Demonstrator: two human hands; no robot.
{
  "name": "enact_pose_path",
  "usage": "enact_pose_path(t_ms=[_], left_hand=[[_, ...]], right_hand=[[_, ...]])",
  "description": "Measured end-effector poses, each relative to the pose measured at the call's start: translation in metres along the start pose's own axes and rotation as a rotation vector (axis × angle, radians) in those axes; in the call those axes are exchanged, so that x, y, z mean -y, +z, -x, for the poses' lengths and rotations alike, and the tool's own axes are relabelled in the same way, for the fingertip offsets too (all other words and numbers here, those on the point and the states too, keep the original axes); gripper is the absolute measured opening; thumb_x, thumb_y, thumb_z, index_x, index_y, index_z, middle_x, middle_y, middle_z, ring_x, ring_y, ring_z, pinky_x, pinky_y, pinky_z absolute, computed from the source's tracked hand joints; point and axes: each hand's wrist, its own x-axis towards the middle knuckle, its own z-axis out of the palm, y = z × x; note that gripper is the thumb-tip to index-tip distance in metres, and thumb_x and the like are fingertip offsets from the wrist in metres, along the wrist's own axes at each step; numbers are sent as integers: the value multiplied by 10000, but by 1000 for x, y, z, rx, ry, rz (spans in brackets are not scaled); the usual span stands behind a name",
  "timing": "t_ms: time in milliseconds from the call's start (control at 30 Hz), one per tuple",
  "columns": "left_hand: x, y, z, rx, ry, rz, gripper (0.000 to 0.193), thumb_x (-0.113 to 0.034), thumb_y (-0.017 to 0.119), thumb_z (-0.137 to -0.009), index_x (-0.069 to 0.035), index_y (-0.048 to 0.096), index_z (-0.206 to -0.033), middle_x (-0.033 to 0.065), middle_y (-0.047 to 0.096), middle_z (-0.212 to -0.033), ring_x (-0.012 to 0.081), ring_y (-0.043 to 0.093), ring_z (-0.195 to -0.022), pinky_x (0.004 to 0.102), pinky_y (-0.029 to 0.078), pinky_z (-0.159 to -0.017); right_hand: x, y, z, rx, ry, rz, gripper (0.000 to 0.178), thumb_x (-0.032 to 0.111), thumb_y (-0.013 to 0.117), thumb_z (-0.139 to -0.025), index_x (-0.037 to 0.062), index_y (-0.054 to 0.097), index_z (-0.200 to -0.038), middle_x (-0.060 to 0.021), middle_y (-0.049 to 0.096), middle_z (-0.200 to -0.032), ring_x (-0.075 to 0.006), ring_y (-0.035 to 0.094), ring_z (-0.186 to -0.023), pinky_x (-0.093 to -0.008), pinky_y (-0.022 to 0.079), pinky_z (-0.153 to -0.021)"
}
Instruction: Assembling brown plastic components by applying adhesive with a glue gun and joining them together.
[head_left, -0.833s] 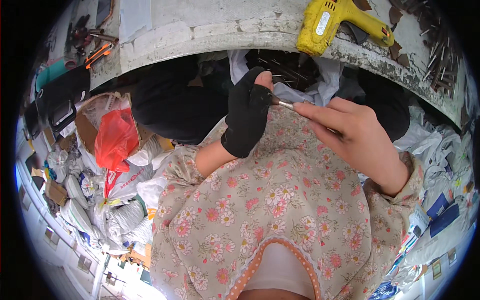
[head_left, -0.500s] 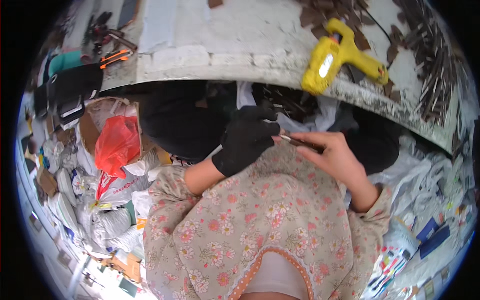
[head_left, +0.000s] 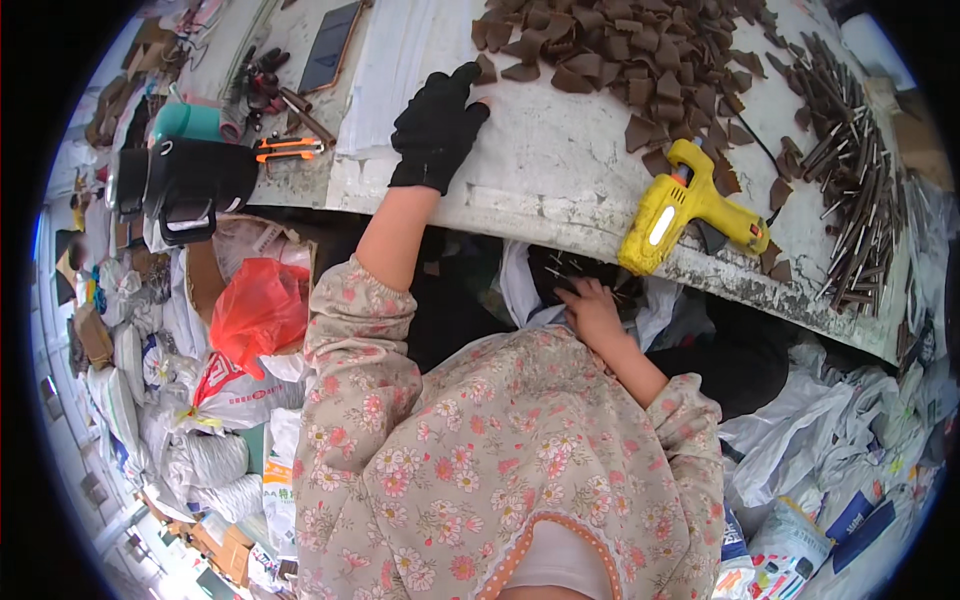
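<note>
Reaching far across the table (head_left: pixel 560 190), the left hand (head_left: pixel 436 128) — in a black glove — lies palm down with its fingers spread, fingertips at the near edge of the pile of brown pieces (head_left: pixel 620 50), gripping nothing. The right hand (head_left: pixel 590 312), bare, sits low under the table's near edge, fingers loosely curled into a dark bag of thin sticks (head_left: pixel 560 275); whether it pinches one, I cannot tell. A yellow glue gun (head_left: pixel 685 205) lies on the table just right of centre, well apart from both hands. Further right — a heap of metal-tipped sticks (head_left: pixel 850 170). A red bag (head_left: pixel 258 305) sits on the left.
</note>
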Motion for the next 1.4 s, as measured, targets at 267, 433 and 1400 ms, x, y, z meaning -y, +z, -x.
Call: enact_pose_path(t_ms=[267, 433, 1400], left_hand=[[76, -6, 19, -112, -45, -159, 446, -240, 650, -756, -94, 517, -1155, 140, 615, -954, 281, 604, -865, 381, 471, -754], [37, -17, 2, -46, -109, -153, 419, -256, 651, -764, -148, 542, -1154, 119, 593, -989, 274, 575, -933, 369, 457, -771], [-62, 21, -1, 75, 78, 248, 107, -70, 629, -792, -60, 662, -894, 127, 594, -760, 257, 583, -641, 326, 444, -562]], right_hand=[[-5, -5, 16, 55, 175, -269, 358, 190, 614, -742, 117, 613, -1093, -119, 586, -1061, -296, 505, -1017, -382, 393, -898], [-8, -26, 28, 60, 232, -366, 332, 188, 607, -768, 106, 616, -1089, -130, 585, -1082, -316, 517, -1013, -382, 406, -889], [-342, -462, -172, -526, 1346, 463, 1036, 757, 585, -554, 85, 380, -1315, -182, 499, -1243, -311, 492, -1147, -439, 389, -942]])
